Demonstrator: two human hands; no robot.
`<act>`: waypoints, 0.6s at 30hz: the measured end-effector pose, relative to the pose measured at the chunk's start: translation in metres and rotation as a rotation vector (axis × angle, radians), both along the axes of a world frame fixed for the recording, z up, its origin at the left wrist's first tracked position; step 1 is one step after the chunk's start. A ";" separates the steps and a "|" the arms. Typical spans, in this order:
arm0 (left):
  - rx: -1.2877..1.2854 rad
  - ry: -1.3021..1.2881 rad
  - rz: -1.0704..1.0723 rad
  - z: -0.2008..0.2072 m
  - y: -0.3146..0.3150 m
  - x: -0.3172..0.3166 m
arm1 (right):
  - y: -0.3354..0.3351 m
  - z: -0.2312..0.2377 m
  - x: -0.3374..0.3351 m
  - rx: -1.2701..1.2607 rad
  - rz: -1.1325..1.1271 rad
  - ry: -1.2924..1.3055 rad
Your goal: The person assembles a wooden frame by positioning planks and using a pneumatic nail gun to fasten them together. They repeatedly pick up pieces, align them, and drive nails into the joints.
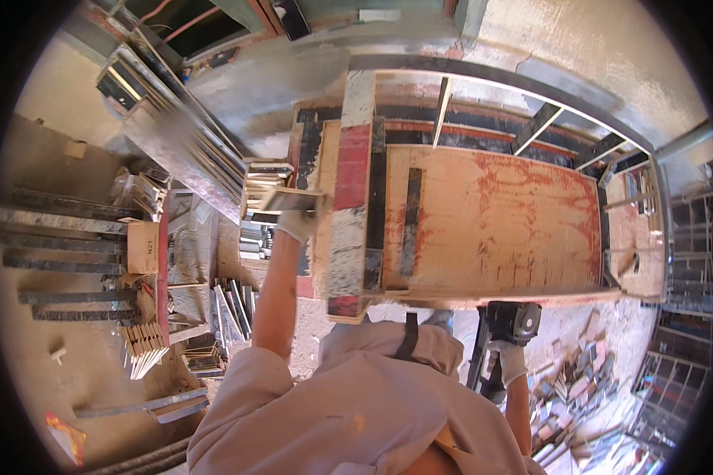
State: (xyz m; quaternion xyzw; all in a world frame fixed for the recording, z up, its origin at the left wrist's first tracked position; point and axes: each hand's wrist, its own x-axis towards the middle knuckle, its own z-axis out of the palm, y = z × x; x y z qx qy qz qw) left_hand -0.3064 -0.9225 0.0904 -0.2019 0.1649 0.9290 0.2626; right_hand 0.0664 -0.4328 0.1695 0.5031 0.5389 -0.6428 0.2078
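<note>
My left hand (295,224), in a pale glove, is closed on a short wooden board (293,199) at the left end of the workbench. Beside that board runs a long plank (352,166) with red and whitish paint patches. Low at the right, my gloved right hand (512,361) grips the handle of a black nail gun (512,321). The tool is just off the bench's front edge. A worn wooden panel (499,222) with reddish stains forms the bench top, and a dark strip (411,222) lies on it.
Stacked short boards (268,178) stand left of the bench, with long leaning planks (190,150) behind. A cardboard box (142,247) sits farther left. Offcuts (582,380) are heaped on the floor at the lower right. A slatted frame (531,131) rises along the bench's far side.
</note>
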 end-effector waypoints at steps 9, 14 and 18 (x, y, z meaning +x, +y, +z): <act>0.236 0.081 0.024 -0.027 -0.002 0.046 | -0.163 0.030 0.032 -0.068 -0.208 -0.122; -0.229 0.299 -0.110 -0.052 -0.018 0.037 | -0.217 0.047 0.029 -0.048 -0.215 -0.151; -1.052 0.449 -0.255 -0.050 0.001 0.020 | -0.233 0.051 0.018 -0.038 -0.240 -0.132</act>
